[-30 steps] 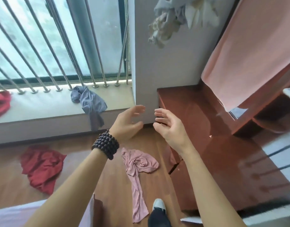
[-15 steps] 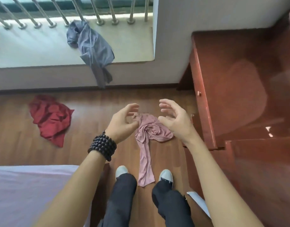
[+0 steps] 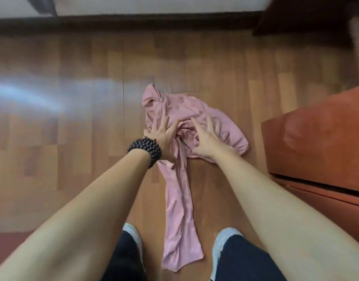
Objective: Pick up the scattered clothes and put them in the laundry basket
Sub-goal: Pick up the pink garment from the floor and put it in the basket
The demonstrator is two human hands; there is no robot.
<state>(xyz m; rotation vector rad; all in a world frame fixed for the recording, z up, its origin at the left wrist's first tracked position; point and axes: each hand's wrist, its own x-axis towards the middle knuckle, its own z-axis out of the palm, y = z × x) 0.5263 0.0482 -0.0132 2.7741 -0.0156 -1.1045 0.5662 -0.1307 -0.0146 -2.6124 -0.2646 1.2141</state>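
Note:
A crumpled pink garment (image 3: 180,110) lies on the wooden floor in front of my feet, with one long strip trailing back between my shoes. My left hand (image 3: 164,132), with a dark bead bracelet on the wrist, rests on the left of the bunched part, fingers spread. My right hand (image 3: 207,136) lies on the right of the bunch, fingers apart and pressing into the cloth. Neither hand has closed around the fabric. No laundry basket is in view.
A reddish-brown wooden cabinet (image 3: 320,138) stands close on the right. A dark skirting board (image 3: 134,23) and a white wall base run across the top. My two light shoes (image 3: 225,240) stand either side of the garment's tail.
The view has dropped closer to the floor. Both hands have come down from above the pink garment onto it. The red and grey clothes have left the view.

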